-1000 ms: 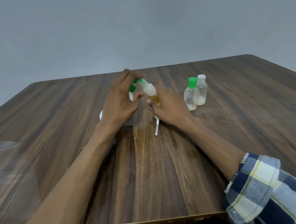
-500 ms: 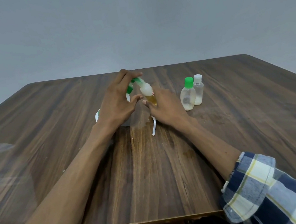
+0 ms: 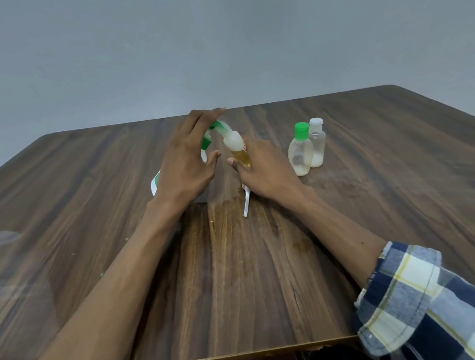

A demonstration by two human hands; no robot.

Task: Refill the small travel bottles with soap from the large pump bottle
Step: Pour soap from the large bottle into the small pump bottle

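Observation:
The large pump bottle, white with green parts, stands mid-table, mostly hidden behind my left hand. That hand lies over the green pump head with its fingers stretched out across it. My right hand grips a small travel bottle held upright under the nozzle. This bottle is cloudy white at its top and holds amber liquid lower down. To the right stand two more travel bottles side by side, one with a green cap and one with a white cap.
A thin white tube lies on the wooden table just under my right wrist, beside a wet smear. A clear plastic sheet lies at the table's left. A plain grey wall stands behind the table.

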